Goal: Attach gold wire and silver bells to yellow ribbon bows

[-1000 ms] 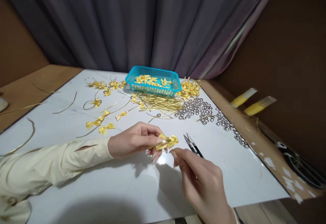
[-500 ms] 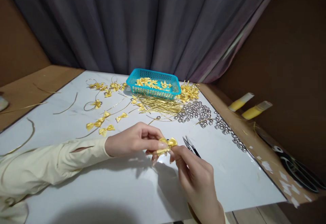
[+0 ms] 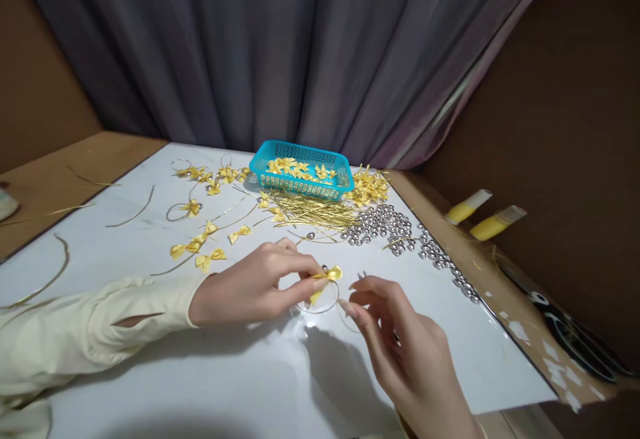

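My left hand pinches a small yellow ribbon bow with a silver bead at its knot, just above the white board. A thin gold wire loops down from the bow toward me. My right hand is close to the right of the bow, with the fingers partly spread. Its thumb and forefinger tips meet the wire's free end. The tips of small black snips show just behind the right fingers; the rest is hidden.
A teal basket of yellow bows stands at the back. In front of it lie a heap of gold wires and silver beads. Loose bows and wire loops lie at left. Two yellow tubes rest at right.
The bow has sunk lower toward the board. My right hand has drawn back to the right and opened its fingers, and a wire loop now hangs from the bow.
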Motion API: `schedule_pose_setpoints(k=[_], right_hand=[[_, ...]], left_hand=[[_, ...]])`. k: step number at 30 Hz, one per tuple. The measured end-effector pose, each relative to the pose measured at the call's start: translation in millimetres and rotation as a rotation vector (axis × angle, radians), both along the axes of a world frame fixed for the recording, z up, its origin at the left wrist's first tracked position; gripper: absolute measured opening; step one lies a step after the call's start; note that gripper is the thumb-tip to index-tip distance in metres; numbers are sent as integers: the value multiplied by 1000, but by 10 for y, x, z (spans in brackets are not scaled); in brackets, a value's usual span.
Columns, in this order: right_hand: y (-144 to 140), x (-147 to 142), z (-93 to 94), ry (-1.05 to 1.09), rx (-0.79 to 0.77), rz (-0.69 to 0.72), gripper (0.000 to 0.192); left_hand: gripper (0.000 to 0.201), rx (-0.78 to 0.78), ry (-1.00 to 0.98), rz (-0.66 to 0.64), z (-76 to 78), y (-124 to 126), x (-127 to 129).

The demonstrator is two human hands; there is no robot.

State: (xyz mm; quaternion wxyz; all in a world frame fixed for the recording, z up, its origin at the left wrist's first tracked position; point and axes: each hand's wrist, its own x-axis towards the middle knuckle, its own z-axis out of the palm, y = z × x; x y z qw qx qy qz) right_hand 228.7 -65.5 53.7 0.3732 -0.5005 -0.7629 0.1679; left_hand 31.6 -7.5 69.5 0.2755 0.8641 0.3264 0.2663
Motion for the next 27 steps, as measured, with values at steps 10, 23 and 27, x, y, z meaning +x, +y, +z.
schedule_pose_setpoints(k=[10, 23, 27], right_hand=[[12, 53, 154, 654, -452, -57, 26], [39, 16, 142, -138, 281, -21, 10], [165, -55, 81, -290, 210, 28, 12]], left_hand=[[15, 65, -168, 92, 18, 97, -28], [20, 176, -24, 103, -67, 57, -5], [16, 213, 8, 57, -83, 10, -7]])
